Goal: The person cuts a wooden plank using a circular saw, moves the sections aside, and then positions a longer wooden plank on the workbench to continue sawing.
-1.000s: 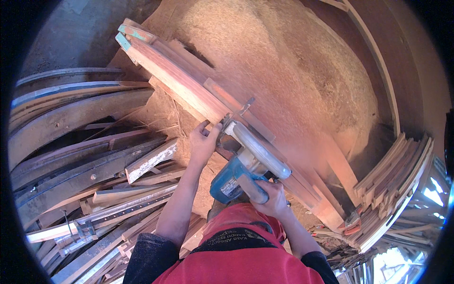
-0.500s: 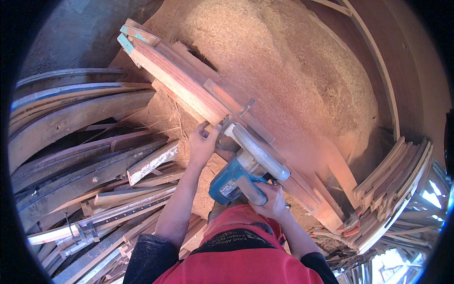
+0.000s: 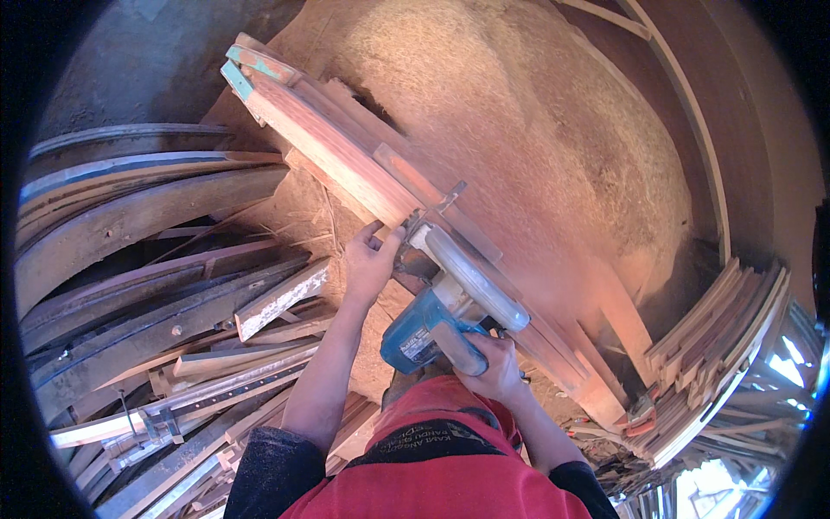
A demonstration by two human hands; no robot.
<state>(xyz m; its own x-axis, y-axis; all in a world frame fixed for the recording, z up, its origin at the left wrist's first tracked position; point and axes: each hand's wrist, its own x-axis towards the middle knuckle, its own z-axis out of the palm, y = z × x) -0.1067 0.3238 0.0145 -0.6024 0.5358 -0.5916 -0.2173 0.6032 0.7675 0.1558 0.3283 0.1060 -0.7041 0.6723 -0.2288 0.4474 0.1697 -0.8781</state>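
Observation:
A blue circular saw [image 3: 413, 333] with a silver blade guard [image 3: 471, 272] rests on a long reddish plank [image 3: 337, 156]. My right hand [image 3: 493, 368] is closed round the saw's rear handle. At the front end of the saw, my left hand [image 3: 370, 268] pinches near its base plate, thumb against the metal and fingers bent at the plank's near edge. What lies under the left fingertips is hidden. The plank runs from far left to near right, its far end painted pale green. The blade is hidden beneath the guard.
A thin wood strip [image 3: 432, 199] lies along the plank's far side. Beyond spreads a big heap of sawdust [image 3: 536, 112]. Stacked beams and boards [image 3: 130, 208] crowd the left; a bundle of thin slats [image 3: 718, 337] stands at right, beside an orange clamp-like tool [image 3: 641, 419].
The view has shifted very slightly. Both hands keep their places on the saw, which shows hardly any movement along the plank.

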